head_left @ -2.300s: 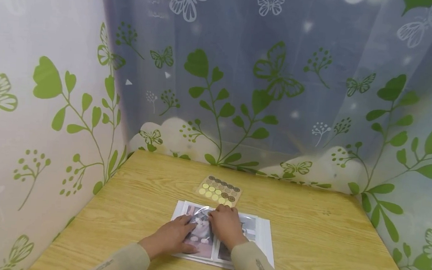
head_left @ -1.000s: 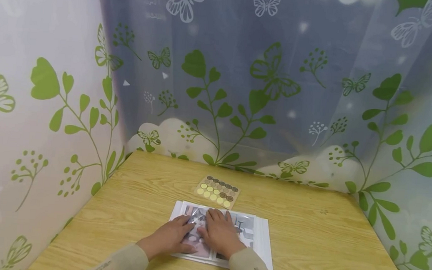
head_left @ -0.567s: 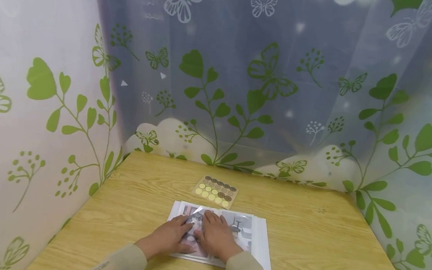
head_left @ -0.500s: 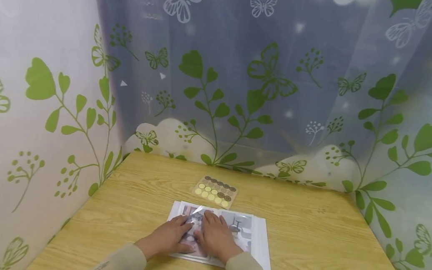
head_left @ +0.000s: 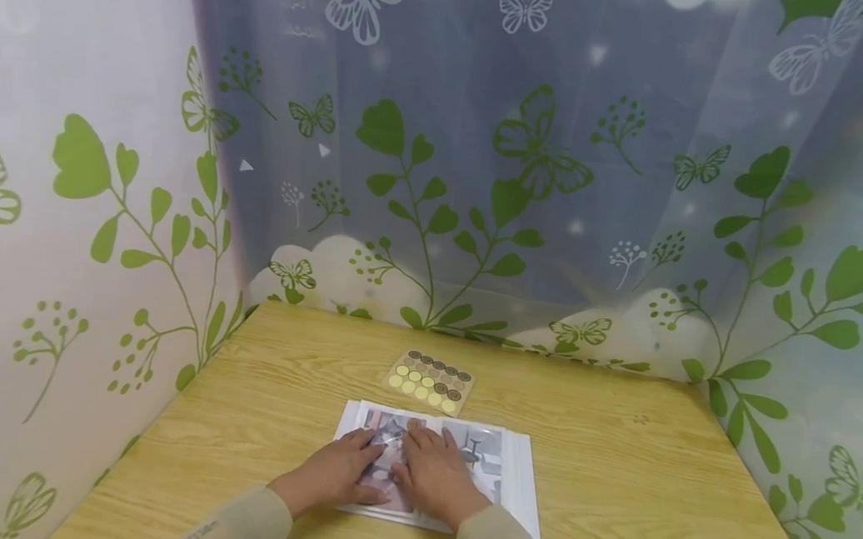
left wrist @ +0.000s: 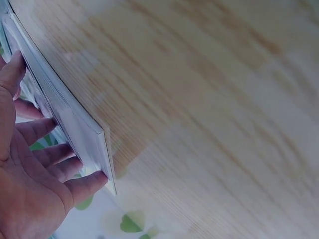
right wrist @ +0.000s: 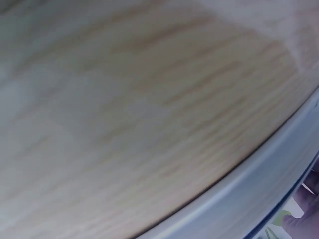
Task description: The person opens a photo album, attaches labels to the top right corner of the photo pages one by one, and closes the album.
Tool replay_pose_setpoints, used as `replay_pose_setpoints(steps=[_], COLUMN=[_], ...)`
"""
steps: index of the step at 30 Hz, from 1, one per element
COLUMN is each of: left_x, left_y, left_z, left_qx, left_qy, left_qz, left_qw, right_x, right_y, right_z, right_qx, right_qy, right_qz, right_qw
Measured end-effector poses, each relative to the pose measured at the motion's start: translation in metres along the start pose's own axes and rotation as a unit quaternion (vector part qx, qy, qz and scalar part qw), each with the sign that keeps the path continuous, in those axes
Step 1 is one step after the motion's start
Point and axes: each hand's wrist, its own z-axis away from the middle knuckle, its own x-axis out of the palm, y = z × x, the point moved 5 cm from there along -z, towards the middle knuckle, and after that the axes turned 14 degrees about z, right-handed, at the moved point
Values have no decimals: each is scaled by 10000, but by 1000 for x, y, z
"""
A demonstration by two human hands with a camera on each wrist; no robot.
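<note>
An open photo album [head_left: 525, 481] with glossy clear pockets lies on the table. On its left page my left hand [head_left: 335, 467] rests with fingers extended over a pinkish photo [head_left: 400, 501]. My right hand [head_left: 440, 475] lies flat across the middle, its fingers reaching onto the same photo and covering much of the centre seam. A grey photo [head_left: 482, 448] shows on the right page. In the left wrist view, the left hand's fingers [left wrist: 89, 184] touch the album page [left wrist: 82, 132]. The right wrist view has the album's thick edge [right wrist: 224, 209] and part of a hand at the lower right.
Just beyond the album lies a sheet of round stickers [head_left: 431, 384] in brown and yellow rows. The wooden table [head_left: 613, 466] ends at a printed curtain [head_left: 471, 247] at the back, with more curtain at both sides.
My right hand's fingers, earlier bent near the album's top edge by the seam, have come down and flattened on the page. My left hand has stayed in place.
</note>
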Motion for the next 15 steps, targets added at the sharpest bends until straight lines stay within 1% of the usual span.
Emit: replay_pose_setpoints(steps=[7, 11, 15], left_x=[-2, -1, 0], left_y=[0, -1, -1], left_z=[2, 2, 1], left_qx=[11, 10, 11], left_qy=[64, 45, 23], left_qz=[-69, -60, -55], left_qw=[10000, 10000, 10000], right_x=[1, 3, 5], right_y=[6, 11, 13], right_z=[0, 0, -2], right_qx=[170, 283, 291], right_qy=[-15, -74, -47], right_qz=[-99, -177, -158], right_qw=[9998, 9994, 9994])
